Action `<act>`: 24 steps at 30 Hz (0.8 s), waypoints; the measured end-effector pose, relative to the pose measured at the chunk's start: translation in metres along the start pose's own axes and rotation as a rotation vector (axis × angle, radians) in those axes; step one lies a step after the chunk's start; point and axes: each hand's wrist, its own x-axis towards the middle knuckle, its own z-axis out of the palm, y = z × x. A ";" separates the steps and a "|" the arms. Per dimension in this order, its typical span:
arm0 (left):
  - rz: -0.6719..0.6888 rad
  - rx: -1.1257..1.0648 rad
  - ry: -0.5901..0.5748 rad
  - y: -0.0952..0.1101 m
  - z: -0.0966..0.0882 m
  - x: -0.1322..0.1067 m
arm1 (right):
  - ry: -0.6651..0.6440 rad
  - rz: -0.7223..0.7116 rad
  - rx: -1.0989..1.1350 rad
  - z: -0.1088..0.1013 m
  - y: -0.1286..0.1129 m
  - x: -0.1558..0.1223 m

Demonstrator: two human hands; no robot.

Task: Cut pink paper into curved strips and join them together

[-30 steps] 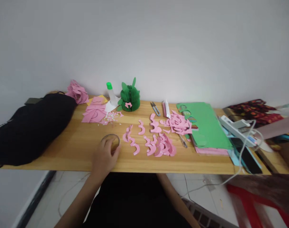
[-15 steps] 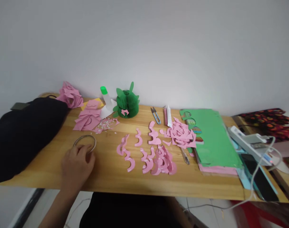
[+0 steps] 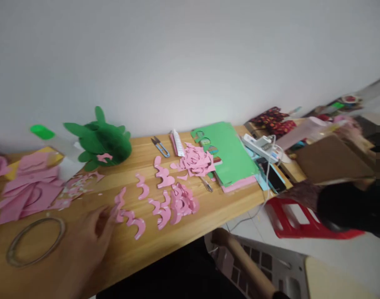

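My left hand [image 3: 90, 234], smeared by motion, is low over the table with thumb and fingers apart. Its fingertips come up to a wavy pink paper piece [image 3: 119, 203]; whether they touch it I cannot tell. Left of the hand lies a thin metal bangle [image 3: 37, 241], apart from it. More wavy pink paper pieces [image 3: 135, 224] are spread to the right, some gathered in a pile [image 3: 183, 203]. My right hand [image 3: 220, 236] is low by my lap, below the table's front edge, its fingers not clear.
Behind stand a green paper honeycomb ball [image 3: 112, 141] and a green-capped bottle [image 3: 43, 132]. Thread snips [image 3: 160, 146], a tube [image 3: 178, 143], pink scraps [image 3: 198, 160] and green sheets [image 3: 233, 155] lie rightward. A power strip [image 3: 260, 147], phone [image 3: 271, 175], red stool [image 3: 302, 220] and black-clad person [image 3: 349, 207] are further right.
My view has swung to the right. My left hand has left the bangle and moved rightward to the pink pieces. My right hand has come into sight by my lap.
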 end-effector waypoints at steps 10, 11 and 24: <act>-0.200 0.047 -0.203 0.034 -0.013 0.009 | 1.169 0.415 0.153 -0.120 0.171 -0.104; -0.205 0.061 -0.210 0.035 -0.012 0.009 | 1.170 0.409 0.147 -0.136 0.178 -0.094; -0.231 0.063 -0.082 0.032 -0.010 0.002 | 1.057 0.281 0.024 -0.199 0.207 -0.041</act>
